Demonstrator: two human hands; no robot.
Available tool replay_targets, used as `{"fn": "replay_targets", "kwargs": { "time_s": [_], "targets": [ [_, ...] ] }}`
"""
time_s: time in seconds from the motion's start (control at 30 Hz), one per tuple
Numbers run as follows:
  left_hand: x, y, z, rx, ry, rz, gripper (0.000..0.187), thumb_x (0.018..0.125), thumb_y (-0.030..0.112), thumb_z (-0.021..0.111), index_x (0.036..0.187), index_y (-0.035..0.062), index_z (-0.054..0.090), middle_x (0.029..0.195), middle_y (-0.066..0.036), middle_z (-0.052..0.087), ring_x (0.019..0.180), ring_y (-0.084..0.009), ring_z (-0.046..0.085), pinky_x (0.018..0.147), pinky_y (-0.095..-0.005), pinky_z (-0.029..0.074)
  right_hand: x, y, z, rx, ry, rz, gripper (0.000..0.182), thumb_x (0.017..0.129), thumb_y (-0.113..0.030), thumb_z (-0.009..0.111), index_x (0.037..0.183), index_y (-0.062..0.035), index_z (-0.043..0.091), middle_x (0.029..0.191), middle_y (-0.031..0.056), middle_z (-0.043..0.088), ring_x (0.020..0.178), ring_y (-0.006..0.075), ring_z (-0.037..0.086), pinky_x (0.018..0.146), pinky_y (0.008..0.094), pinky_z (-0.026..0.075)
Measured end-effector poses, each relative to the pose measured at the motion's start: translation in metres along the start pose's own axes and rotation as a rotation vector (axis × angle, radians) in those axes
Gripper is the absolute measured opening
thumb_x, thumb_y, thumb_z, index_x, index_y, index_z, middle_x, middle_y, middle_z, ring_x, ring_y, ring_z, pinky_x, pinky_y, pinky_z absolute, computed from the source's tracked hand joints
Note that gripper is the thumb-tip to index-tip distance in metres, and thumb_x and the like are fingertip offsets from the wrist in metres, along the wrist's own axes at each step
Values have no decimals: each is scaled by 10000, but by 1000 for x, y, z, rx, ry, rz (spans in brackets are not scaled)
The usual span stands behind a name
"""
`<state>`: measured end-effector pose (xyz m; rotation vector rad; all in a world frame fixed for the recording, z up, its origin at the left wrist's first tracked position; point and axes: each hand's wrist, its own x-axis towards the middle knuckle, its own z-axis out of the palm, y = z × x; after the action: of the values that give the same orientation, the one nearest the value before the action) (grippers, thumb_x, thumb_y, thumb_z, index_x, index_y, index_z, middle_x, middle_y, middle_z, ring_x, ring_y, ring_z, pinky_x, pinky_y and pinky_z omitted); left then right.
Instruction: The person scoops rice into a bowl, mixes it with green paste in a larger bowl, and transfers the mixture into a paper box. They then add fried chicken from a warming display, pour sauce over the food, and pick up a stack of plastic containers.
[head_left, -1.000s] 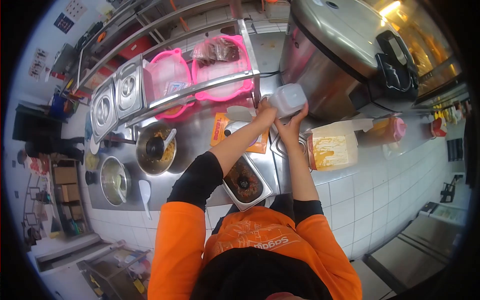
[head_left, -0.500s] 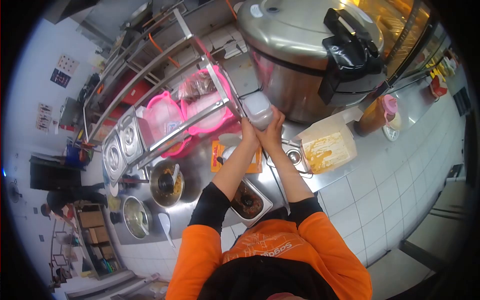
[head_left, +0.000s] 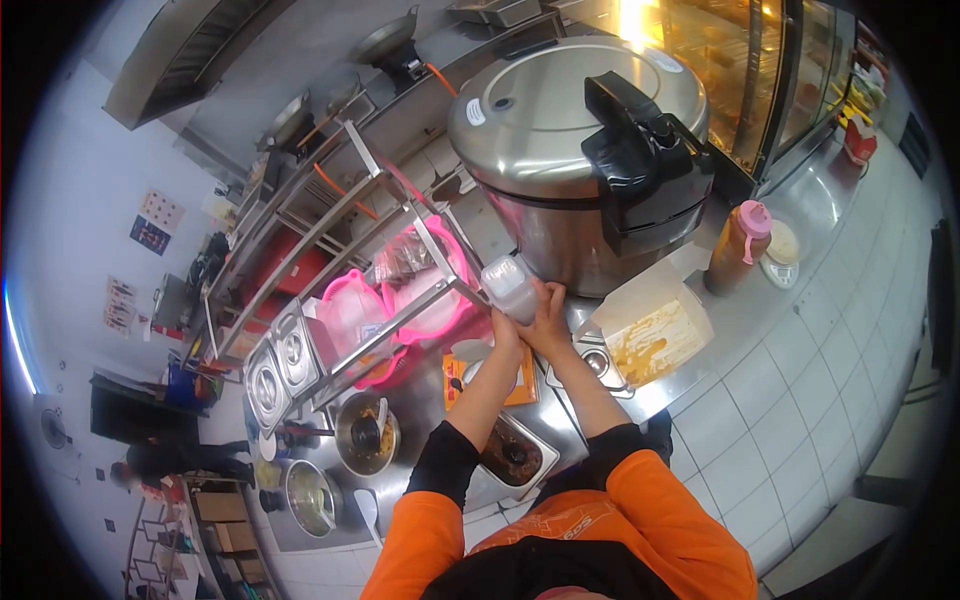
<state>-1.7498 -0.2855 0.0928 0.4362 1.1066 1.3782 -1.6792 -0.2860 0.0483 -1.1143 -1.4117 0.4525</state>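
Both hands hold a translucent plastic container [head_left: 510,287] in front of the large steel cooker [head_left: 570,120]. My right hand [head_left: 546,322] has its fingers wrapped round the container's right side. My left hand [head_left: 506,330] grips its lower left side, with the fingers partly hidden. Just right of the hands lies an open paper box [head_left: 655,340] with brown sauce smeared inside. Below the hands is an orange packet [head_left: 523,384] on the steel counter, and nearer the body a steel pan [head_left: 515,455] holds dark food.
Pink baskets [head_left: 440,322] stand behind a metal rack [head_left: 425,300] at the left. Steel bowls [head_left: 367,433] and lidded pans [head_left: 268,390] sit further left. A sauce bottle [head_left: 738,250] stands at the right. Another person [head_left: 185,460] is at the far left.
The view has tilted up and shifted, so the cooker and counter appear lower and more of the back wall shows. Both hands still hold the container.
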Motion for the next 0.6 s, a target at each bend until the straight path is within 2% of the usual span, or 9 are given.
{"fn": "replay_targets", "kwargs": {
  "time_s": [0.07,0.13,0.2,0.23,0.3,0.43,0.53,0.6],
  "targets": [
    [3,-3,-2,-3,-3,3,472,949,408,284,1228,87,489,1231,-91,543,1137,-247,518,969,-389,412,1,-2,-5,-86,-69,-35,964,581,-256,823,1342,-179,235,1128,200,337,1039,413,434,865,465,407],
    [-1,1,3,-9,-2,6,475,947,416,288,1229,90,489,1228,-91,545,1138,-250,518,971,-390,411,1,-3,-6,-87,-51,-47,957,579,-252,824,1337,-179,244,1131,201,344,1039,411,437,859,467,408],
    [-21,13,17,-104,-66,-71,461,948,376,276,1238,79,476,1248,-104,527,1152,-267,506,979,-405,404,0,0,-4,-87,-39,-51,950,577,-249,825,1333,-178,253,1134,203,351,1039,409,440,854,469,408],
    [-15,8,11,-101,-66,-68,461,948,376,276,1238,79,476,1248,-104,527,1152,-267,506,979,-405,404,-1,2,-2,-70,13,-79,943,551,-279,827,1322,-189,292,1126,196,365,1017,395,446,829,461,409],
    [4,-8,-8,-115,-2,-48,454,940,308,246,1242,47,462,1260,-137,509,1167,-290,492,981,-427,399,-1,1,-1,-47,65,-106,937,525,-309,830,1311,-199,332,1119,190,379,995,382,452,804,453,410],
    [8,-12,-13,-144,118,-46,450,923,246,228,1229,7,456,1244,-175,506,1163,-314,488,992,-452,385,-2,2,-2,0,73,-62,953,517,-224,826,1322,-177,319,1149,196,373,1030,389,440,857,469,390],
    [14,-16,-24,-159,230,-140,414,919,213,258,1198,-14,462,1207,-189,515,1139,-324,496,987,-462,388,-2,-2,-5,59,94,-46,962,519,-157,814,1332,-148,300,1181,199,357,1069,384,422,898,471,378],
    [24,-22,-35,-190,350,-162,303,919,154,333,1118,-18,484,1084,-133,545,982,-234,545,881,-381,451,0,-10,-13,91,114,-45,968,520,-128,807,1336,-128,287,1199,202,347,1088,379,413,918,466,372]
  ]
}}
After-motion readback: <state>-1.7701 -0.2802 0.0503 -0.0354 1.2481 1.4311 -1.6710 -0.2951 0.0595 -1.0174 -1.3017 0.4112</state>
